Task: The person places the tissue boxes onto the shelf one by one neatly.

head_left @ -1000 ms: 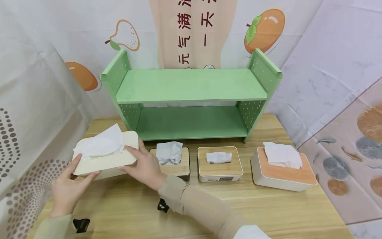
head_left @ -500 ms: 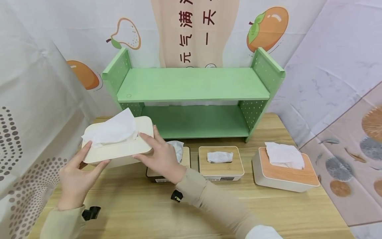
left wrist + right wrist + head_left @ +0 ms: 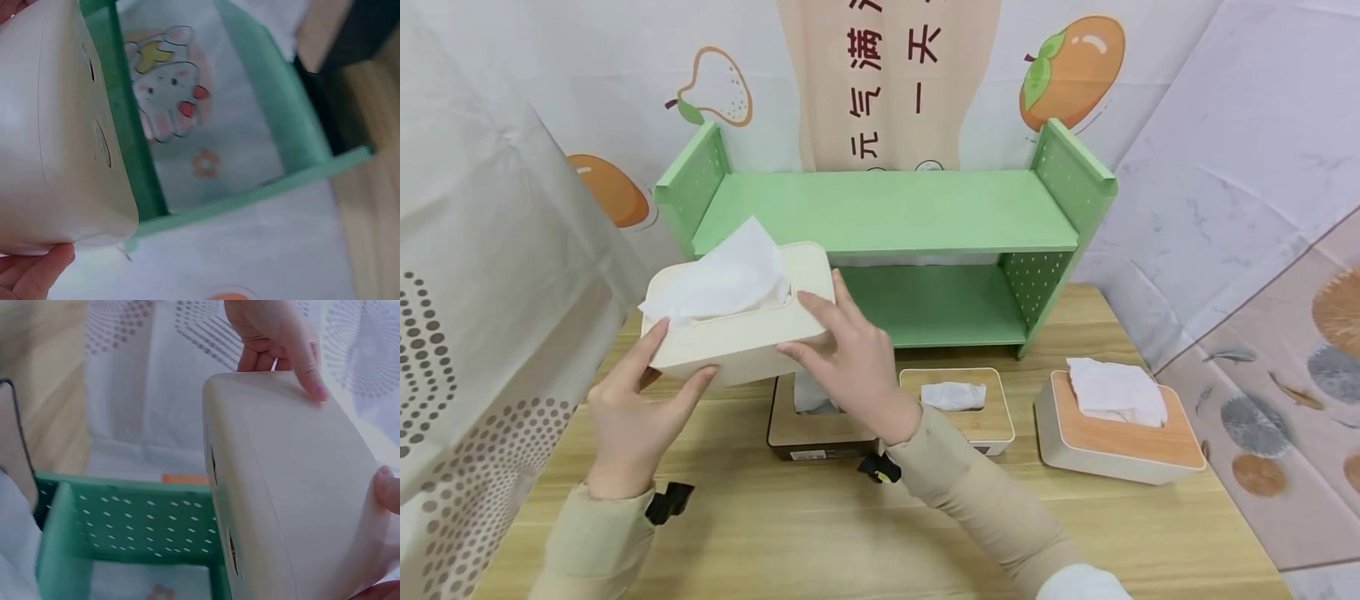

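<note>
A cream tissue box (image 3: pixel 752 337) with a white tissue (image 3: pixel 730 279) sticking out of its top is held up, tilted, before the left part of the green shelf (image 3: pixel 887 208). My left hand (image 3: pixel 636 408) grips its left end, and my right hand (image 3: pixel 865 375) grips the right end. The right wrist view shows the box's smooth side (image 3: pixel 300 469) between both hands, with oval holes in its base. Beneath my right forearm stands a dark tissue box (image 3: pixel 820 433) with a wooden lid, partly covered by that hand.
A small white tissue box (image 3: pixel 988 417) with a wooden lid stands right of the dark one. Farther right is a larger white tissue box (image 3: pixel 1120 454) with an orange-brown lid. All rest on the wooden table (image 3: pixel 760 533). Curtains (image 3: pixel 1210 208) hang behind and at the sides.
Both hands have carried the cream tissue box up and to the right, from left of the shelf to in front of its left part. The other boxes have stayed put.
</note>
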Demonstrator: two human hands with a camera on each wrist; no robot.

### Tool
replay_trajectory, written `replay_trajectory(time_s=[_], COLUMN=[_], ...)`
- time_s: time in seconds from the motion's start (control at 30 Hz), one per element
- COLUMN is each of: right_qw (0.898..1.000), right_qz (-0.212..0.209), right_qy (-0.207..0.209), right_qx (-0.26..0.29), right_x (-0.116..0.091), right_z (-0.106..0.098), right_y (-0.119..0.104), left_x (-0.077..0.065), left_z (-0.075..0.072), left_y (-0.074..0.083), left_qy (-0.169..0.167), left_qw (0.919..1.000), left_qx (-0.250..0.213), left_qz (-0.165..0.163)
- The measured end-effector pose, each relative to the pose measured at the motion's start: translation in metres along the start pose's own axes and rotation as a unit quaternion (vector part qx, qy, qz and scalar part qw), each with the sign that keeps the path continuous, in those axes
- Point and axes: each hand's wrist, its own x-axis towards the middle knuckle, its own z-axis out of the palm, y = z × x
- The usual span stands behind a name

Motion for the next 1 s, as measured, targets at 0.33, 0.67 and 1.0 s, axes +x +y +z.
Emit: replay_trajectory(time_s=[0.33,0.67,1.0], right_qw=[0.998,0.995,0.996], right_qz=[0.002,0.013,0.030], right_qy=[0.065,0.098,0.080], right_qx=[0.015,-0.004,-0.019], right_x=[0.017,0.035,0.050], right_z=[-0.033,-0.050,-0.051], right_y=[0.017,0.032,0.046], left_x=[0.041,0.070,0.087], left_z=[0.032,0.060,0.074], left_y=[0.027,0.029,0.021], left_qy=[0.013,-0.009,-0.068], left_qw=[0.9990,0.9975,0.9970], left_qx=[-0.034,-0.043,0.001], left_qz=[0.025,0.056,0.037])
